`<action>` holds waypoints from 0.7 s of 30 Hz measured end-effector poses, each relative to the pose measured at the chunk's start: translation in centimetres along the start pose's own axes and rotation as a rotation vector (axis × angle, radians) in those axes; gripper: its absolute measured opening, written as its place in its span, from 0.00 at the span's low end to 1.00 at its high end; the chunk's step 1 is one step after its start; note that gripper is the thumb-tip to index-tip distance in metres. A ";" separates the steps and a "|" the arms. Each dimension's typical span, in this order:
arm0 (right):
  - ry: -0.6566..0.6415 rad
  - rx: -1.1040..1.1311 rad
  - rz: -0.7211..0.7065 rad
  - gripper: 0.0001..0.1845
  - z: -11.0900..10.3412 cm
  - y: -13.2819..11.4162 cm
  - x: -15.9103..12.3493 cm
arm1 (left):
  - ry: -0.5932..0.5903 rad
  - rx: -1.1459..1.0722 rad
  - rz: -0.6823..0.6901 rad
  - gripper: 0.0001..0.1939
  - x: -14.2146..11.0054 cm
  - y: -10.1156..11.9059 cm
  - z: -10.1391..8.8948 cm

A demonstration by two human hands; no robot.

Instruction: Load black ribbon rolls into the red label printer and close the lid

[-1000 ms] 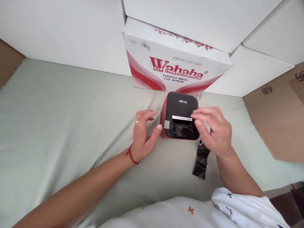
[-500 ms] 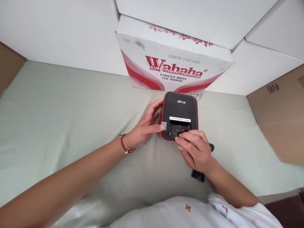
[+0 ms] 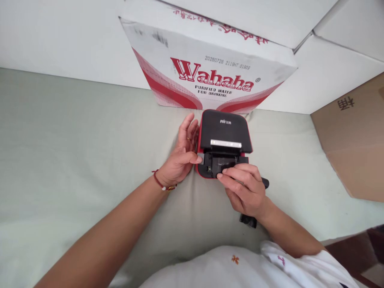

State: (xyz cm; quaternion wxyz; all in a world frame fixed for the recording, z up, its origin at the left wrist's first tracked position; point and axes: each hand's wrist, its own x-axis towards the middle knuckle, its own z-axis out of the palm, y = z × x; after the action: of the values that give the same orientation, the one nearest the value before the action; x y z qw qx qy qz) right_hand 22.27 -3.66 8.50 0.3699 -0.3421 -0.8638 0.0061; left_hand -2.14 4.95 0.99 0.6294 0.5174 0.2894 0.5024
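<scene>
A black and red label printer (image 3: 224, 130) stands on the cloth in front of me, its black lid tilted up from the front part. My left hand (image 3: 181, 160) is at its left side, thumb on a small grey tab (image 3: 201, 159) and the other fingers stretched upward, apart. At the front edge, my right hand (image 3: 244, 186) pinches a glossy black piece (image 3: 221, 164) seated in the printer's front; the thumb is partly hidden. Behind and below that hand lies a black object (image 3: 248, 221), mostly covered, whose kind I cannot make out.
A white and red water carton (image 3: 186, 96) stands right behind the printer, against white boxes (image 3: 75, 40). To the right is a brown cardboard box (image 3: 351, 152). Pale green cloth (image 3: 90, 132) covers the surface.
The printer's lid has risen at its front edge, baring more of the front part. My left fingers have straightened, with the thumb still on the grey tab. The view has shifted slightly.
</scene>
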 end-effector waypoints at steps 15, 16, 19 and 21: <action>-0.727 -0.254 0.302 0.18 -3.4 3.6 11.9 | 0.075 -0.110 0.040 0.43 -0.1 -1.3 0.6; -0.804 -0.318 0.334 0.19 -2.7 3.7 12.7 | 0.111 -0.133 0.022 0.41 -0.1 -1.3 0.6; -0.967 -0.470 0.408 0.19 -1.0 3.4 14.6 | 0.211 -0.203 -0.053 0.30 -0.2 -0.9 0.8; -1.057 -0.533 0.438 0.17 -0.2 3.1 15.5 | 0.258 -0.240 -0.101 0.23 -0.2 -0.5 1.1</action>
State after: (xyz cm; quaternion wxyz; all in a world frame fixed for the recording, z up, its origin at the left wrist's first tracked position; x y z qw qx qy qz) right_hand 16.55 7.88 17.71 -0.2145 -0.5424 -0.8115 0.0343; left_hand -1.09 4.42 0.84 0.6686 0.3546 0.3315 0.5633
